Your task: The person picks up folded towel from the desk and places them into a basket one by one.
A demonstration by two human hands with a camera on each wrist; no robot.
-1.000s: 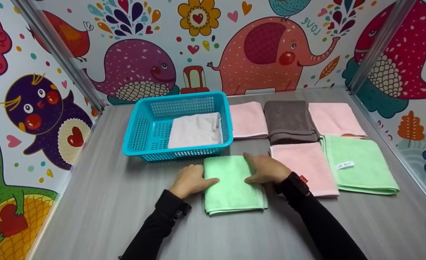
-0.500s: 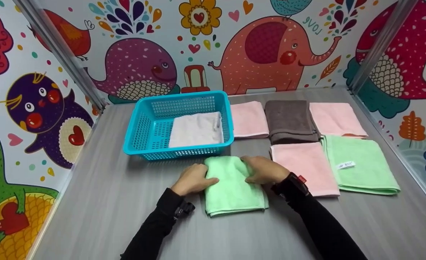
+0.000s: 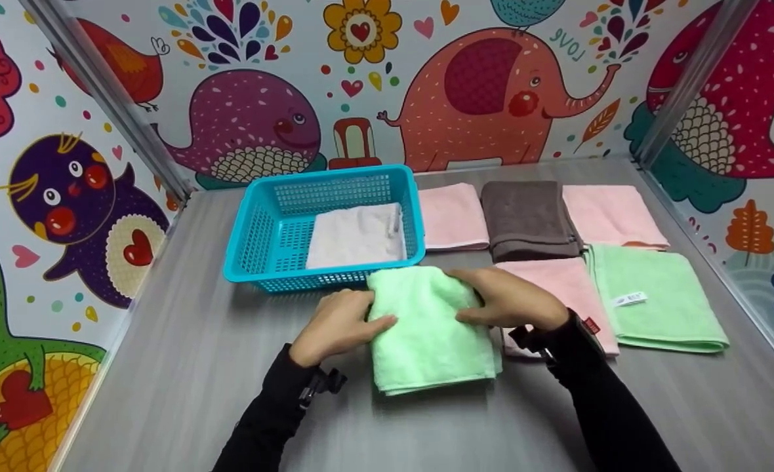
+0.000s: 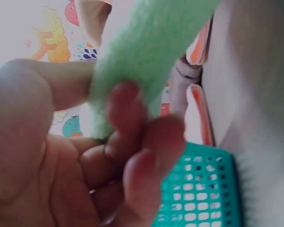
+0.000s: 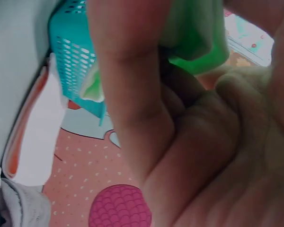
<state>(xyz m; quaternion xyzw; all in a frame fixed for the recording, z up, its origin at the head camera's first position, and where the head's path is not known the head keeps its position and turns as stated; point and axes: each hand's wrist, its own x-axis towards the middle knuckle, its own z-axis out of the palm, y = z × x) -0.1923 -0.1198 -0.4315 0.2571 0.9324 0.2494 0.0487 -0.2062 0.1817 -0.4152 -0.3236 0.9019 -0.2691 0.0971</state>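
A folded light green towel (image 3: 426,334) is held between both hands in front of the basket, its far edge overlapping the basket's front rim in the head view. My left hand (image 3: 340,322) grips its left edge, thumb on top and fingers beneath. On the right edge, my right hand (image 3: 508,298) pinches it the same way. In the left wrist view the fingers curl under the thick green fold (image 4: 142,52). The right wrist view shows the fingers under the towel's edge (image 5: 199,52). A blue plastic basket (image 3: 325,275) stands just beyond, with a folded white towel (image 3: 354,236) inside it.
Right of the basket lie folded towels: pink (image 3: 452,216), dark brown (image 3: 525,219) and another pink (image 3: 613,216) in the back row. Nearer are a pink towel (image 3: 557,288) and a green one (image 3: 656,298) with a white tag. Patterned walls enclose the grey table (image 3: 183,341).
The green towel has come up off the table in both hands, its far edge now nearer the basket. The right hand has shifted slightly right and up; the other towels stay put.
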